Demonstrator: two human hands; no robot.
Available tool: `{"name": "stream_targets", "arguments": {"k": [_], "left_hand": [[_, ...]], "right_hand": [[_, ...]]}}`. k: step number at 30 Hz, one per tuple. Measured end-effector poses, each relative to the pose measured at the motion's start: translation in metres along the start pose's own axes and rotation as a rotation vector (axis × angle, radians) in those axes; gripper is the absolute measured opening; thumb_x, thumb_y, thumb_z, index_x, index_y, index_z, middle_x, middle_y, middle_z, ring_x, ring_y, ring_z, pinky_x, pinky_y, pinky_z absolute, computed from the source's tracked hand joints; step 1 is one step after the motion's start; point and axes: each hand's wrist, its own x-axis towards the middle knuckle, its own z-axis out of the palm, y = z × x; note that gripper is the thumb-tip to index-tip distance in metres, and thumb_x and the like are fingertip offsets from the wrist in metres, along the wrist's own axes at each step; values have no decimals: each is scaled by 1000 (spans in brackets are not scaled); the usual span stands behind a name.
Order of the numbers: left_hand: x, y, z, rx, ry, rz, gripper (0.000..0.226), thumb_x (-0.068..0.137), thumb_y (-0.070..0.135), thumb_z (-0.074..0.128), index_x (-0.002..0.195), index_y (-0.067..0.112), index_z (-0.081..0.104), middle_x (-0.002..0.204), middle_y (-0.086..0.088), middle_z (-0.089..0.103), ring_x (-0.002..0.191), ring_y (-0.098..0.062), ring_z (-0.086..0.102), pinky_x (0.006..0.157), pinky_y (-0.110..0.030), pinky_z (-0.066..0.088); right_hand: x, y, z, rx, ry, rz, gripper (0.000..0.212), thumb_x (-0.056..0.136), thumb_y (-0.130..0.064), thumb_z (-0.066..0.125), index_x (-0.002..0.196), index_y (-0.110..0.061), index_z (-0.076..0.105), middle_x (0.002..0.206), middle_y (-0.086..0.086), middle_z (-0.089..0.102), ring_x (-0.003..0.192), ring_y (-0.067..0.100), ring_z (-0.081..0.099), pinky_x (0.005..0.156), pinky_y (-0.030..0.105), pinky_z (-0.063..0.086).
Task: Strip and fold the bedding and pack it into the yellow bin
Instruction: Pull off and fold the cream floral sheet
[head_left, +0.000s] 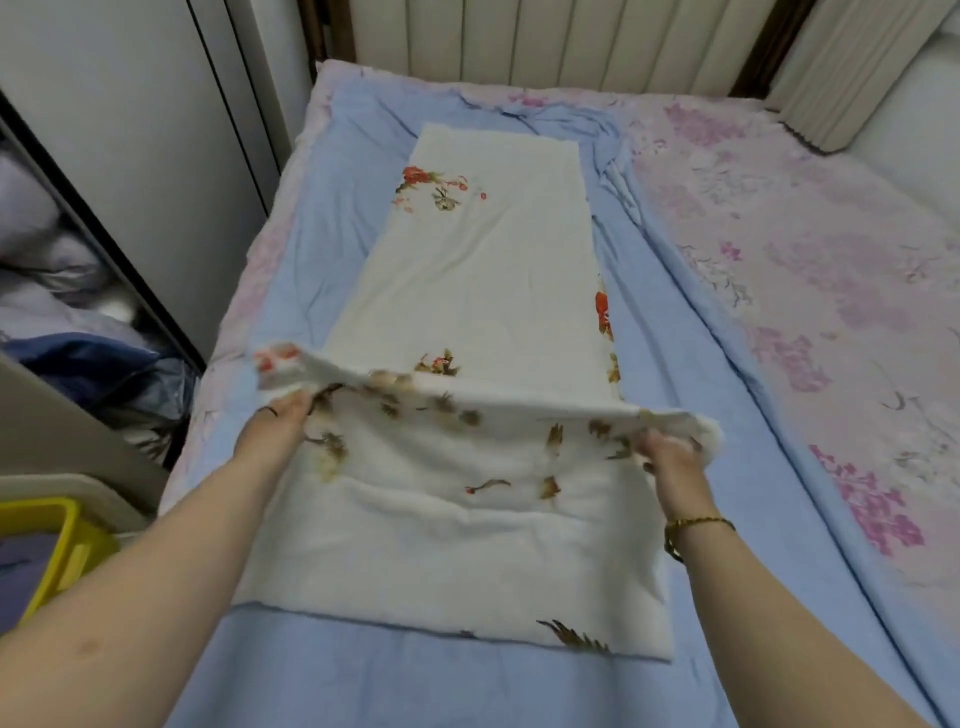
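My left hand (275, 431) and right hand (672, 467) each pinch a lifted corner of the long white flower-printed cloth (483, 270); I'd keep it taut and lay its edges square on its far end.

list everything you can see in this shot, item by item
white floral cloth: one, white with red and brown print, long strip on the bed, near end lifted
blue sheet: one, light blue, under the cloth
pink floral cover: one, pink and lilac, under the sheet, bare on the right
headboard: one, cream, padded, far end
yellow bin: one, yellow, lower left, something bluish inside
wardrobe doors: grey, left
piled fabric: several, grey and blue, in the open wardrobe
bracelet: one, gold, right wrist
left hand: holds the cloth's lifted edge
right hand: holds the same edge
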Motion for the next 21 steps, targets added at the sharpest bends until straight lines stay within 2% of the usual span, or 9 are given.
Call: {"name": "stream_targets", "arguments": {"k": [2,3,5,8,11,13,15,19,21], "left_hand": [[11,-36,6,205,-61,-69,52,95,32,47,139,4,39,144,-16,40,130,-35,39,109,-40,31],[16,-60,8,295,-67,-112,55,95,30,48,142,4,33,147,-16,35,132,-36,36,109,-39,30],[11,-95,2,475,-66,-153,61,94,31,49,145,6,26,149,-15,30,134,-35,31,109,-42,29],[4,-134,-11,691,26,-194,68,91,35,51,147,10,20,152,-14,23,136,-35,26,109,-45,24],[2,-151,-22,553,20,-217,69,91,30,55,146,8,21,149,-18,30,133,-40,32,109,-50,26],[5,-156,-27,483,12,-203,57,90,26,58,139,5,37,139,-21,43,123,-42,41,104,-51,32],[6,-156,-29,465,25,-213,47,90,27,58,128,1,48,128,-23,53,115,-42,48,101,-51,36],[1,-154,-38,367,79,-228,39,91,24,55,120,-2,55,123,-24,55,112,-41,48,100,-44,36],[-7,-155,-48,253,115,-250,37,90,22,58,117,-4,57,123,-23,55,112,-41,49,96,-42,38]], "right_hand": [[9,35,8,-191,-129,72,28,99,-24,36,118,-14,55,130,13,48,124,27,42,101,35,32],[14,61,12,-269,-177,123,37,99,-25,37,133,-12,45,143,11,40,132,26,36,106,34,28],[10,105,9,-439,-192,190,47,97,-26,43,140,-11,35,148,9,33,135,27,33,109,35,27],[-3,152,1,-700,-99,237,50,92,-30,50,134,-6,39,140,15,40,127,30,40,102,37,35],[-14,172,-6,-544,16,317,53,85,-18,61,132,0,42,135,21,46,122,36,44,100,41,37],[-17,175,-7,-477,52,345,55,86,-15,61,135,1,40,136,21,46,122,38,44,101,43,37],[-17,171,-5,-379,100,344,46,88,-11,57,130,5,44,130,24,50,116,39,47,93,40,38],[-19,158,-8,-246,174,260,43,79,-27,54,102,9,58,95,23,56,84,30,46,72,31,31],[-19,155,-15,-240,221,216,33,84,-21,56,98,8,60,86,16,51,81,27,43,71,29,29]]}}
